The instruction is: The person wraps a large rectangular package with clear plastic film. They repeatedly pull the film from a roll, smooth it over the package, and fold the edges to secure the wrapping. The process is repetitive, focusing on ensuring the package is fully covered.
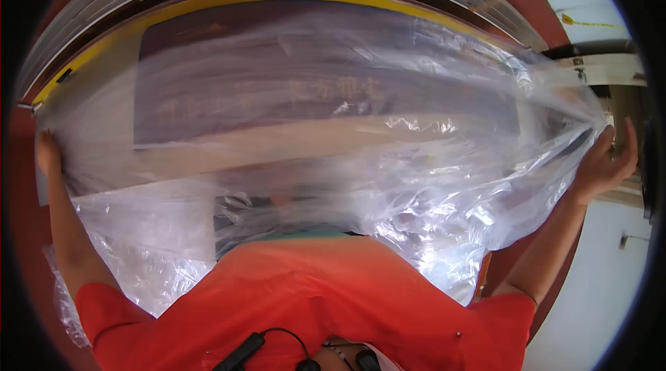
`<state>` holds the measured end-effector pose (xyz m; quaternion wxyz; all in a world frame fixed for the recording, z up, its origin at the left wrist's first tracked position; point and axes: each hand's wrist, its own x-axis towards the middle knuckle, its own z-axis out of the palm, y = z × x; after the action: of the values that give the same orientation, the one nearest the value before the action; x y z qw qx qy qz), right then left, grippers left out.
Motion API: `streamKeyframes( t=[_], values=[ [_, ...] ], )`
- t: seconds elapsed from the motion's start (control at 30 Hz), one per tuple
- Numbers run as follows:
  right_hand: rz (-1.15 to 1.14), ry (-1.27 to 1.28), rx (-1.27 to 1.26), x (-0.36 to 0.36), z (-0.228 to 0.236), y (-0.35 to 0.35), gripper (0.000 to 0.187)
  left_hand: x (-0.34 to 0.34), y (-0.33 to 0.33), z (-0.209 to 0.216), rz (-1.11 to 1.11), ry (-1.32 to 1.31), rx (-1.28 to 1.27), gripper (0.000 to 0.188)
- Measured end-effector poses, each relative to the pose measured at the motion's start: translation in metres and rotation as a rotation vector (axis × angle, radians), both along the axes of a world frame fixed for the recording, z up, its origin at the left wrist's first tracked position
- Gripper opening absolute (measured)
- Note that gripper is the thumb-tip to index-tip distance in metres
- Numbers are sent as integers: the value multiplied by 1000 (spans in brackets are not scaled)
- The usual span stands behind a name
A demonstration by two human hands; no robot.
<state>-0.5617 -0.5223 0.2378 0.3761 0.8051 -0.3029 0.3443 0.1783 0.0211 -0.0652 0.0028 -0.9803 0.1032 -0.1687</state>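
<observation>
Plastic sheet blankets dark panel — free room only beyond side edges.

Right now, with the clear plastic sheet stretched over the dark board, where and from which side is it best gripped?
Grip the plastic sheet at its far side edges, coming from outside. It gathers into a bunch by the right hand, easy to pinch, and the left hand is at the opposite edge. Its middle lies slack over the dark board.

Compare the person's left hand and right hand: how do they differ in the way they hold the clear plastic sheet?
The left hand lies at the far left edge of the clear plastic sheet, mostly hidden behind it; the right hand shows plainly at the far right. The right hand's fingers gather the sheet into a bunch, while at the left hand the sheet looks flatter. Both arms are stretched wide, spreading the sheet over a dark board.
</observation>
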Motion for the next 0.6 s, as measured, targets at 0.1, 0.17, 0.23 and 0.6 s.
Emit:
streamKeyframes(
  t=[0.1, 0.17, 0.23, 0.6],
  values=[
    [457, 255, 378, 74, -96, 35, 59, 6, 20, 8, 34, 3, 26, 34],
    [289, 407, 638, 94, -157, 13, 65, 11, 17, 0, 0, -42, 13, 33],
    [113, 430, 822, 88, -194, -11, 64, 15, 11, -4, -16, -1, 12, 33],
    [186, 196, 735, 128, -228, -30, 34, 22, 102, 0, -337, 206, -635, 32]
  ],
)
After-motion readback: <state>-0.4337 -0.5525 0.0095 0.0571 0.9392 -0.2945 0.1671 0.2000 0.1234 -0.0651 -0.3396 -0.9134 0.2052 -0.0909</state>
